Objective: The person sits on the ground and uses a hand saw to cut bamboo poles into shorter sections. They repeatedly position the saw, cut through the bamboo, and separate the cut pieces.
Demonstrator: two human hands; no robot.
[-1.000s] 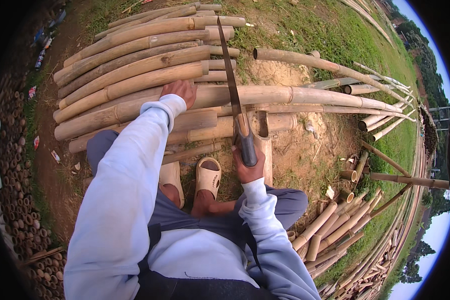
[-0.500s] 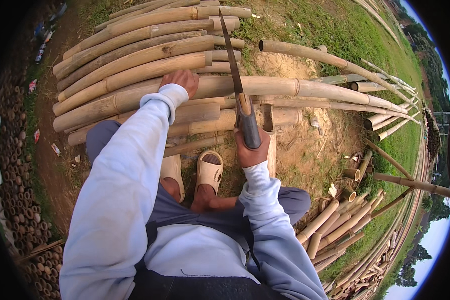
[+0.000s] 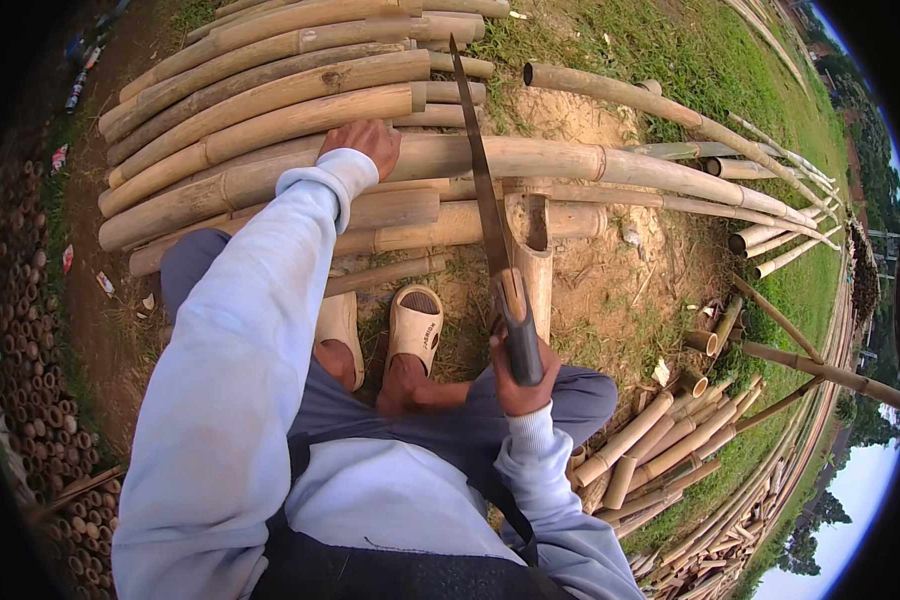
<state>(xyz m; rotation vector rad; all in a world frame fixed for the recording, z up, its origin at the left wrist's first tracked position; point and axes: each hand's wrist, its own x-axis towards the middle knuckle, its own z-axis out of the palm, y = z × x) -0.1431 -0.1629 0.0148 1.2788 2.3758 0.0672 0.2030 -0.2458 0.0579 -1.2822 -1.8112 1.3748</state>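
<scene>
A handsaw (image 3: 482,165) with a long dark blade and a black and wooden handle is in my right hand (image 3: 518,390), fingers wrapped round the grip. Its blade crosses a long bamboo pole (image 3: 545,160) that lies left to right in front of me; whether the teeth sit in a cut I cannot tell. My left hand (image 3: 362,148) is closed over the same pole, left of the blade. Below the pole, close to the blade, stands a notched bamboo post (image 3: 538,270) with an open hollow near its top.
Several cut bamboo lengths (image 3: 270,120) lie side by side at the far left. Short pieces (image 3: 660,450) are heaped at the right, near a slanted bamboo rail (image 3: 820,370). Many stacked bamboo ends (image 3: 50,420) line the left edge. My sandalled foot (image 3: 415,335) rests below the poles.
My right hand has drawn the saw back toward my body and slightly right, so more blade lies on the near side of the pole. My left hand stays on the pole.
</scene>
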